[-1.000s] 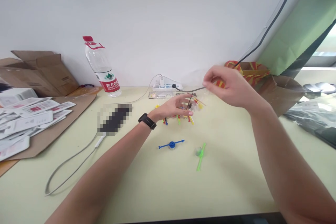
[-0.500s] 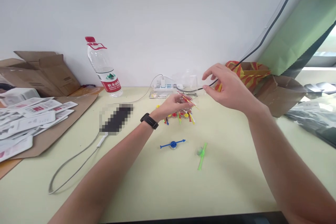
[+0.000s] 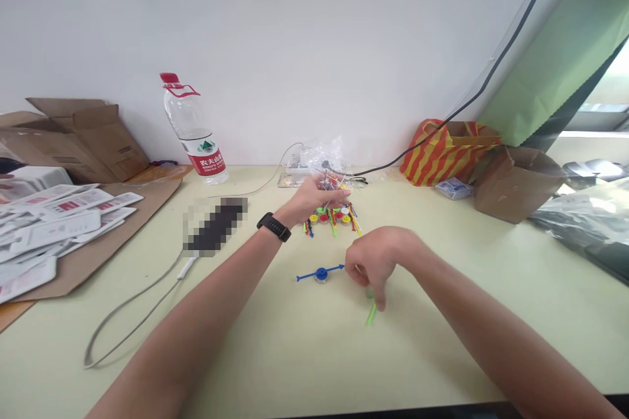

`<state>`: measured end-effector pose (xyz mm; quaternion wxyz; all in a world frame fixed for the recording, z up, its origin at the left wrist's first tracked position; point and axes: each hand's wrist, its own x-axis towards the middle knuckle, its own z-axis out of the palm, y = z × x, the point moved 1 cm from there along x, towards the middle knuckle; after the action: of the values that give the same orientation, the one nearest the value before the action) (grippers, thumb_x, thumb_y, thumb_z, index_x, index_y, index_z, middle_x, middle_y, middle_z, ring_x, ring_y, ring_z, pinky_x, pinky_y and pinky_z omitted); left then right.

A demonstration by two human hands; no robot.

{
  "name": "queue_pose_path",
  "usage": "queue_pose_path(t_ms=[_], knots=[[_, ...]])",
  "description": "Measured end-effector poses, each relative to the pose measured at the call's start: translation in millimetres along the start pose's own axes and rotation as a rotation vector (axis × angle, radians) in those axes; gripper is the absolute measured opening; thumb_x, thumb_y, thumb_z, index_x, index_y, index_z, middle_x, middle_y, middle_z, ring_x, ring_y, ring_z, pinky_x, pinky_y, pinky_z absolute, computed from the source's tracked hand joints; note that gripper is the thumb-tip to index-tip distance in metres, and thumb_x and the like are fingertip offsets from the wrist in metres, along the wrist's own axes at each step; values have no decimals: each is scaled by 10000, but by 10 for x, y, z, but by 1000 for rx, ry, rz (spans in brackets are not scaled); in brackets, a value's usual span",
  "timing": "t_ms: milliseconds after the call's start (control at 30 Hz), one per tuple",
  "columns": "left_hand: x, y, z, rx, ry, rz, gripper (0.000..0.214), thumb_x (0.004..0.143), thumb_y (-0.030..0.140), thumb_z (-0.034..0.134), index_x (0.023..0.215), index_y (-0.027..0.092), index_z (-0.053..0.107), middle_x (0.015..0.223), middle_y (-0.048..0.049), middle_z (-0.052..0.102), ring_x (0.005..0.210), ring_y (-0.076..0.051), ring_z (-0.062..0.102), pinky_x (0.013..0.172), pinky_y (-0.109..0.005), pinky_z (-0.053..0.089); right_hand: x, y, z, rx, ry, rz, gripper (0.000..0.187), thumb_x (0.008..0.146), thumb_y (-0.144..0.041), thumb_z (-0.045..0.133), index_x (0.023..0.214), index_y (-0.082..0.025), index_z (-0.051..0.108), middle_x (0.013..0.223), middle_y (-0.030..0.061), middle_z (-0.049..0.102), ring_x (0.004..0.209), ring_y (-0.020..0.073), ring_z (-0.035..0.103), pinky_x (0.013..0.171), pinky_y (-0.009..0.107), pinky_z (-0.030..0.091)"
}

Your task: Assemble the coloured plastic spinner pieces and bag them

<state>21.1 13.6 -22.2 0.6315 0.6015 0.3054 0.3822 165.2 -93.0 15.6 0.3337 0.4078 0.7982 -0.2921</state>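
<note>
My left hand (image 3: 314,200), with a black watch at the wrist, is closed on a clear plastic bag (image 3: 330,154) with colored pieces in it. Below that hand lies a cluster of small arrow spinners (image 3: 324,218) in red, yellow, green, blue and white. My right hand (image 3: 376,258) reaches down with curled fingers and thumb on a green arrow spinner (image 3: 371,315), covering most of it. A blue arrow spinner (image 3: 321,273) lies flat on the table just left of my right hand.
A large water bottle (image 3: 201,134) stands near the wall. White cards (image 3: 63,222) lie on cardboard at left. A blurred dark object (image 3: 216,226) with a cable (image 3: 115,317) rests nearby. At right are a striped bag (image 3: 427,154), a small packet (image 3: 455,188) and a cardboard box (image 3: 511,186).
My right hand has come down from above the back of the table onto the green arrow spinner. My left hand has shifted slightly left, with more of the plastic bag showing above it.
</note>
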Motion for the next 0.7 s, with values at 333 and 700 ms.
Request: queue_pose_path(t_ms=[333,700], knots=[[-81,30,13,364,-111,52,576,719,327,910,1213,181,652,907,-41,726,734,-148,719,668,-267,578,-377,248,-152,313,215,-480,286,912,-279,643,1171,-230,754,964,43,741,862,186,702,735,270,518],[-111,21,100,581,-246,116,501,685,372,887,1102,169,697,870,-48,733,735,-151,650,633,-257,491,-807,714,-286,879,1216,-545,218,872,-400,779,984,-221,723,862,24,661,750,157,600,688,308,502]])
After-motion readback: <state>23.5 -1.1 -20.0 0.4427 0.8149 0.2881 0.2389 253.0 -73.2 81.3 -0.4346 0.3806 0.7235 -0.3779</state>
